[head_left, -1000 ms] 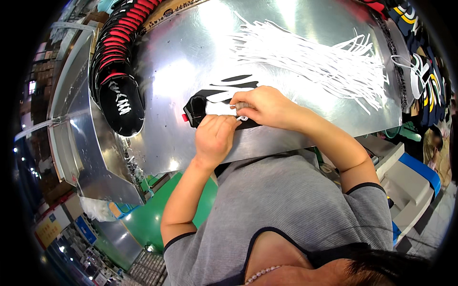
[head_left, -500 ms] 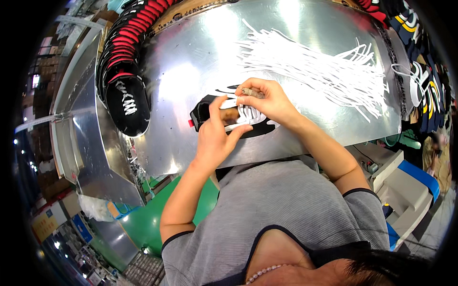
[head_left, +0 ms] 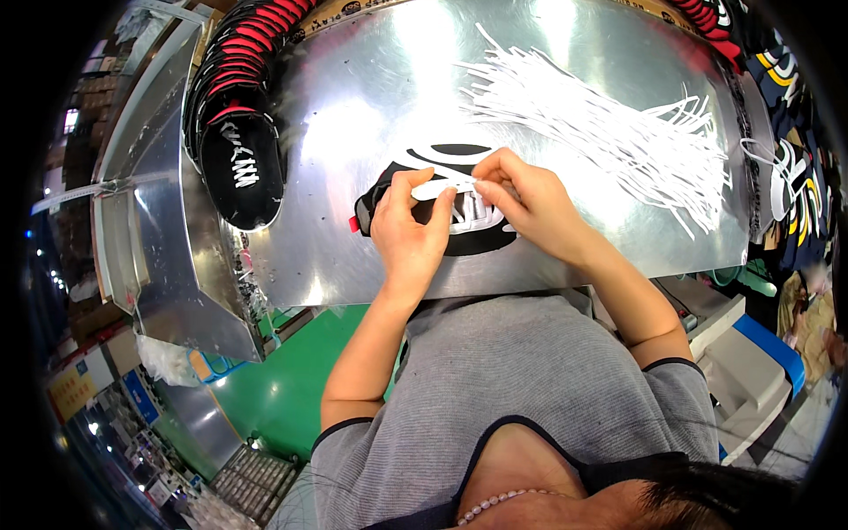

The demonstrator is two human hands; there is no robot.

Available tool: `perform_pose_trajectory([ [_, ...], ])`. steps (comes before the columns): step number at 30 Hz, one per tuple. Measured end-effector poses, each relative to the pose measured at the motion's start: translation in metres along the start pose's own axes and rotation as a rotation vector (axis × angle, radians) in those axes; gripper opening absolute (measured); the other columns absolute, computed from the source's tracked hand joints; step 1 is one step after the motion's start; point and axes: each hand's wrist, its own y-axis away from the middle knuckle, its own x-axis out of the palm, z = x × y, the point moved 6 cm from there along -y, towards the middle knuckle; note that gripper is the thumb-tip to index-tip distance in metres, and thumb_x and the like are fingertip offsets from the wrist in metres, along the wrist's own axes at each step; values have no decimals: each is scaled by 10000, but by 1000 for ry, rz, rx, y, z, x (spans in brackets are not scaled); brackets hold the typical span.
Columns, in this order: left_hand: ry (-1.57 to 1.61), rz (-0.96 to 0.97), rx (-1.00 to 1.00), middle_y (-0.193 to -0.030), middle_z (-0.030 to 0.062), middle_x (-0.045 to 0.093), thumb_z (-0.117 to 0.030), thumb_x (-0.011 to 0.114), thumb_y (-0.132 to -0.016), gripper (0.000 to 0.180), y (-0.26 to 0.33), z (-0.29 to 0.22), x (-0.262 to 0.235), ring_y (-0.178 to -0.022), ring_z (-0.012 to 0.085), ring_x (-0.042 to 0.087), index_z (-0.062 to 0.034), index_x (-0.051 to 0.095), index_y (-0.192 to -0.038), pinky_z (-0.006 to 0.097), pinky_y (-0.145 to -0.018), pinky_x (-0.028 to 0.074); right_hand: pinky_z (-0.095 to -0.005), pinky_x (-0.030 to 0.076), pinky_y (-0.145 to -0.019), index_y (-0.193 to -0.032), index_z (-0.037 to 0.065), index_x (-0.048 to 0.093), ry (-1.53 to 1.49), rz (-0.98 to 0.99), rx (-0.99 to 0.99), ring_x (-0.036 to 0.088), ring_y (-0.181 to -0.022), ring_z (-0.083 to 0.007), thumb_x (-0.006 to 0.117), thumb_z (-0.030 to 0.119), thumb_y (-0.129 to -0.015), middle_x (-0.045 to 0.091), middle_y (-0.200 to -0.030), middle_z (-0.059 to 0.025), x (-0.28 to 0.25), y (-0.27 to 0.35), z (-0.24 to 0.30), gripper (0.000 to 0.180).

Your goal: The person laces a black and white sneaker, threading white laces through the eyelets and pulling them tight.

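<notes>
A black and white shoe upper (head_left: 481, 244) with a small red tab lies on the metal table, its toe to the right and its lacing area under my fingers. My left hand (head_left: 409, 231) is over the upper's heel half, with thumb and forefinger closed on a flat white shoelace (head_left: 430, 189). My right hand (head_left: 536, 205) comes in from the right, its fingertips pinched on the lace above the eyelet rows. White lacing crosses the upper beneath my hands; my fingers hide part of it.
A heap of loose white laces (head_left: 601, 132) spreads across the table (head_left: 353, 265) at the back right. Along the left edge runs a curved row of black and red uppers (head_left: 240, 168). More uppers with white and yellow stripes (head_left: 799, 199) hang at the right.
My left hand has moved right, from around the upper's opening to a pinch on the lace. My right hand has shifted slightly right and down, its fingers now at the lace. The view has shifted slightly.
</notes>
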Motion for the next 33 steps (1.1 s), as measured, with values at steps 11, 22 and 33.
perform_pose_trajectory([
  [11, -153, 3, 248, -913, 96, 664, -102, 708, -841, 285, 6, -17, 5, -797, 270, 596, -38, 616, -1103, 387, -741, 460, -385, 466, -560, -919, 45, 560, 428, 46, -152, 628, -630, -290, 630, 136, -915, 649, -714, -99, 10, -10, 11, 116],
  [22, 379, 71, -120, -885, 87, 701, 57, 638, -877, 314, -12, 5, 5, -790, 99, 644, -2, 547, -1172, 234, -703, 495, -365, 484, -591, -971, 58, 600, 440, 9, -54, 619, -661, -262, 715, 157, -859, 621, -776, -80, -32, 7, 29, 189],
  [33, 32, 244, 74, -1005, 145, 651, -120, 666, -868, 343, -12, -11, -13, -916, 192, 607, -1, 542, -1164, 327, -774, 468, -276, 463, -653, -945, 44, 593, 111, -214, 89, 569, -691, -157, 724, 117, -852, 592, -888, -53, -36, 2, -43, 176],
])
